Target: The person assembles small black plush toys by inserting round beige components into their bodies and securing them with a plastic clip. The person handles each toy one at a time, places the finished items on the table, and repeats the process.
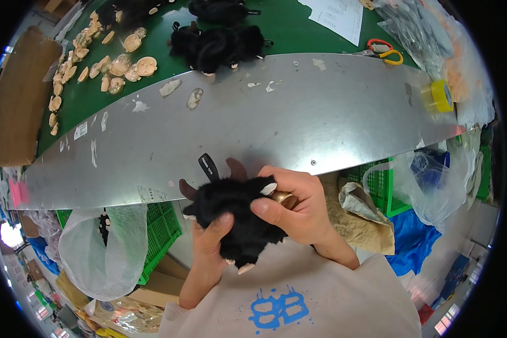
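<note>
Toy position: black plush toy (236, 217) is held in the air at the near edge of the metal surface (298, 118), close to the body, above the gap over the green crates (163, 225).
Left hand (211, 236): grip closed on the toy's lower body from beneath, thumb on the fur.
Right hand (296, 205): grip closed over the toy's upper side; a small brass-coloured piece (283, 197) shows under the fingers.
Loose parts: brown horns (236, 168), a black tag (208, 166) and pale feet (245, 268) stick out of the fur.
Risk 1: the brass piece may slip; smooth metal against soft pile, and it would fall past the edge towards the crates and clear bags (96, 259).
Risk 2: a hard squeeze may bend a horn or pull the tag.
Risk 3: fur may catch in the brass piece; I cannot tell how it attaches.
</note>
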The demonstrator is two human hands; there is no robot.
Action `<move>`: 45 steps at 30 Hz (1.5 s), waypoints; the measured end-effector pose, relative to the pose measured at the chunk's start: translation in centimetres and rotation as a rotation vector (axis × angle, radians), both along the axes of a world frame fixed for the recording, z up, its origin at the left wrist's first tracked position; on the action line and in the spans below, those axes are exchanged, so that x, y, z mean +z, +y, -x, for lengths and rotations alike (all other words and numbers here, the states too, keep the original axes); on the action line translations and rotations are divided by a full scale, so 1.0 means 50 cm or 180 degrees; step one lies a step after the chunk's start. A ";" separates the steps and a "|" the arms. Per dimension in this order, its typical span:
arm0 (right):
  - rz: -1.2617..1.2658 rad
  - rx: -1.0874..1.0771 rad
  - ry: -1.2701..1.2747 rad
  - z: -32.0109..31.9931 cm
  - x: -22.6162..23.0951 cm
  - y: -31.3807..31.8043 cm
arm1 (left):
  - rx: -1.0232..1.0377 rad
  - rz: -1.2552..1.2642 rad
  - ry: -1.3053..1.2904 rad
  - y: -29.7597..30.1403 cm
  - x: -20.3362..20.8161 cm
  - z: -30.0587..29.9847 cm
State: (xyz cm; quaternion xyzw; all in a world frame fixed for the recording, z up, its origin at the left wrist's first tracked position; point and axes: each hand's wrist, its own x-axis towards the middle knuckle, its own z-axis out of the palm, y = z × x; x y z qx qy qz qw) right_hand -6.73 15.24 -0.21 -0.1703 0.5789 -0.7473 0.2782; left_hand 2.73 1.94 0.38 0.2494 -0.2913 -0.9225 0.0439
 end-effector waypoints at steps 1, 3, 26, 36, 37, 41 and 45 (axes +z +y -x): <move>-0.0013 0.0035 0.0082 -0.001 -0.003 0.001 | -0.0032 -0.0092 -0.0016 -0.002 -0.008 -0.006; -0.0056 0.0077 0.0097 -0.001 -0.002 0.000 | -0.0091 -0.0275 -0.0049 -0.008 -0.026 -0.022; 0.0878 -0.0666 0.0004 -0.035 0.012 0.022 | 0.0349 0.1235 -0.0468 -0.001 0.010 0.002; 0.0028 -0.0172 -0.0097 -0.039 0.019 0.000 | 0.0035 0.0842 -0.0113 0.001 -0.001 -0.009; 0.0017 -0.0137 -0.0087 -0.037 0.017 0.000 | 0.0119 0.0885 -0.0179 0.003 -0.001 -0.009; -0.0090 -0.0114 -0.0064 -0.037 0.011 -0.001 | 0.0141 0.0951 -0.0154 0.004 0.004 -0.010; -0.0147 -0.0166 0.0388 -0.039 0.001 -0.004 | 0.0250 0.1034 -0.0159 0.008 0.003 -0.007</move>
